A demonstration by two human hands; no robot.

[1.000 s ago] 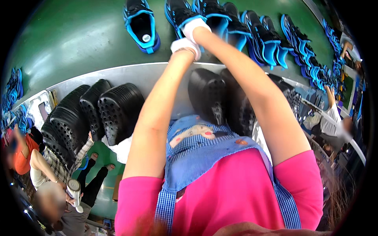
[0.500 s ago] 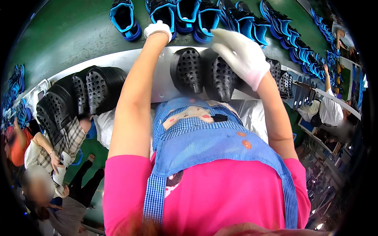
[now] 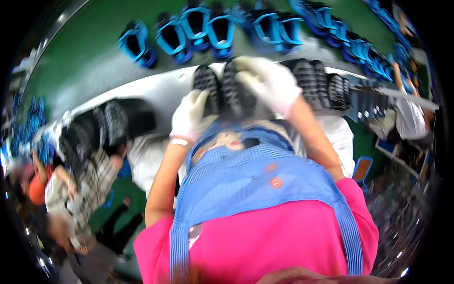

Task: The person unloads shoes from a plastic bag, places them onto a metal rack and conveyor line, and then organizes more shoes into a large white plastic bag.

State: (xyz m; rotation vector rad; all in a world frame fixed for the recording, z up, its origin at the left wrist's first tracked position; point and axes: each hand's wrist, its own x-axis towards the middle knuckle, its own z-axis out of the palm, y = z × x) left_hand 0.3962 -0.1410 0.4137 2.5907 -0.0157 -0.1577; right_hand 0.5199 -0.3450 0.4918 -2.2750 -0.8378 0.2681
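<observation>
Two black, shoe-shaped pieces dotted with holes stand side by side at the near edge of the grey bench. My left hand (image 3: 187, 115), in a white glove, has fingers and thumb against the outer side of the left black piece (image 3: 206, 87). On the other side, my gloved right hand (image 3: 272, 81) curls over the top and outer edge of the right black piece (image 3: 235, 92). Motion blurs both hands and part of the grip is hidden. Beyond them, several black and blue shoes (image 3: 221, 31) line the green surface, with their openings toward me.
More black perforated pieces (image 3: 309, 83) stand to the right of my hands, and another group (image 3: 116, 120) at the left. The silver bench edge (image 3: 165, 87) curves across in front. A co-worker in a plaid garment (image 3: 97, 173) is at the left; another in white (image 3: 409, 116) is at the far right.
My left hand has come back from the shoes to the left black piece. The right hand has lowered from above onto the right one. The whole view has shifted somewhat.
</observation>
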